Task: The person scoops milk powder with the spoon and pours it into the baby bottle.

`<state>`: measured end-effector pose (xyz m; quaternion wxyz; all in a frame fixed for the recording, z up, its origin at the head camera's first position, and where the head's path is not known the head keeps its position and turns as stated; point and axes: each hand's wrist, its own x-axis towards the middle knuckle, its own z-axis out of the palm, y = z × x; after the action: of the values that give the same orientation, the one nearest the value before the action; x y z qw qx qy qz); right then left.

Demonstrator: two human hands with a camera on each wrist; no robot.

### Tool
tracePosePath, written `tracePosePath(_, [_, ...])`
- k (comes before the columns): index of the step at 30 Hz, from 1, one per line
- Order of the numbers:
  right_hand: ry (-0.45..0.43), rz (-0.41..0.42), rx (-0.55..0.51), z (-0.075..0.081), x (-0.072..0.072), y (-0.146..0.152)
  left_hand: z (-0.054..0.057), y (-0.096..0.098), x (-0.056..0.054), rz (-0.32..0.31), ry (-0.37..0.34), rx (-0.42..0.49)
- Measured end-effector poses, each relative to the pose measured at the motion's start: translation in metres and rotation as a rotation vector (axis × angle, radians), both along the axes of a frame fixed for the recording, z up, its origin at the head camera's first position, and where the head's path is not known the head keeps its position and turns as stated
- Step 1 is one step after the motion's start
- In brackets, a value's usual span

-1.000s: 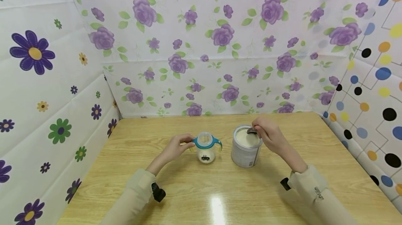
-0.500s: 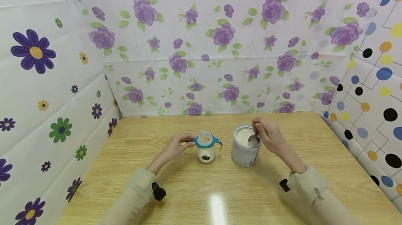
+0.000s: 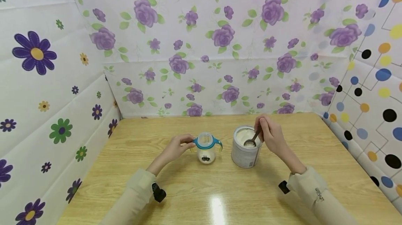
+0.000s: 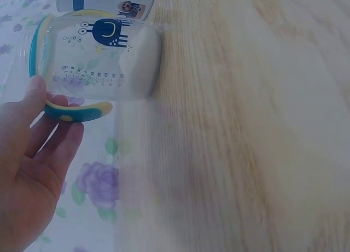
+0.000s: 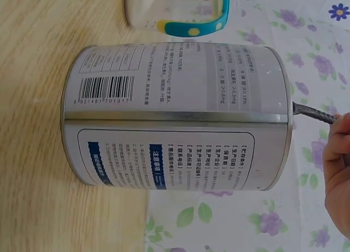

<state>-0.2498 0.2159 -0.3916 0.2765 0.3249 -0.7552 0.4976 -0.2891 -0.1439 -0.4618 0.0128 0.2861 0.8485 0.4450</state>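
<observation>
A clear baby bottle [image 3: 206, 154] with a blue two-handled collar and a crab print stands on the table, white powder in its bottom. My left hand [image 3: 176, 148] pinches its left handle [image 4: 82, 111] between thumb and fingers. To the right stands a tin [image 3: 244, 155] of pale milk powder, its top open. My right hand [image 3: 270, 135] grips the handle of a dark metal spoon [image 3: 250, 143], whose bowl is at the powder inside the rim. In the right wrist view the tin's wall hides the bowl, and only the spoon's handle [image 5: 314, 112] shows.
The wooden table [image 3: 188, 197] reaches back to a rose-patterned cloth [image 3: 204, 78]. More patterned cloth hangs at the left [image 3: 47, 113] and right sides. Bottle and tin stand close together, a narrow gap between them.
My right hand has tipped the spoon more upright, and its bowl has moved from the tin's back right toward the front of the opening. The left hand and bottle have stayed put.
</observation>
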Motion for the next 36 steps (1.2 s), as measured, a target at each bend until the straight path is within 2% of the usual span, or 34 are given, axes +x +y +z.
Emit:
tracePosePath(3, [-0.062, 0.019, -0.040, 0.003, 0.003, 0.000, -0.002, 0.001, 0.000, 0.003, 0.001, 0.003])
tracePosePath(6, [-0.160, 0.023, -0.108, -0.001, 0.001, 0.002, -0.002, 0.001, 0.000, 0.000, 0.010, 0.007])
tracePosePath(13, [-0.447, -0.092, -0.269, -0.024, -0.017, 0.015, -0.003, 0.001, 0.001, 0.013, -0.014, -0.011])
tracePosePath(17, [-0.595, -0.121, -0.340, -0.028, -0.021, 0.018, -0.004, 0.001, 0.001, 0.011, -0.013, -0.010])
tracePosePath(24, [-0.865, -0.020, -0.519, -0.026, -0.022, 0.021, -0.005, 0.001, 0.000, -0.002, 0.007, 0.021])
tracePosePath(27, [-0.950, 0.002, -0.592, -0.023, -0.021, 0.024, -0.006, 0.000, -0.001, 0.003, 0.001, 0.017])
tracePosePath(32, [-1.035, 0.013, -0.698, -0.014, -0.019, 0.030, -0.004, 0.000, 0.000, 0.002, -0.005, 0.007])
tracePosePath(36, [-1.065, 0.072, -0.812, -0.013, -0.021, 0.035, -0.002, 0.000, 0.000, 0.008, -0.001, 0.008])
